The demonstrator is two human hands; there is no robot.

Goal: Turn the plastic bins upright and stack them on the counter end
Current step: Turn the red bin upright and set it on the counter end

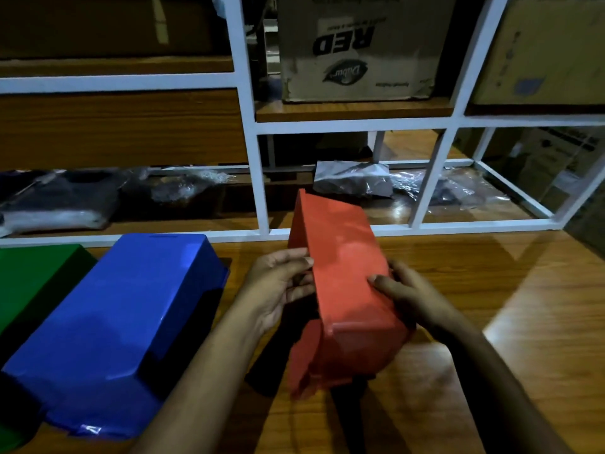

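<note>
A red plastic bin (343, 263) is tilted on its side above the wooden counter (491, 306), its bottom facing up and to the right. My left hand (278, 286) grips its left edge, thumb on top. My right hand (406, 293) holds the right side, thumb pressed on the bin's bottom. A blue bin (114, 316) lies upside down on the counter to the left. At the far left, a green bin (29, 276) also lies upside down, partly cut off by the frame.
A white metal shelf frame (258, 178) stands along the back of the counter. Plastic-wrapped dark packages (353, 181) lie on its lower level, and cardboard boxes (360, 50) sit above. Bare wood counter stretches to the right of the red bin.
</note>
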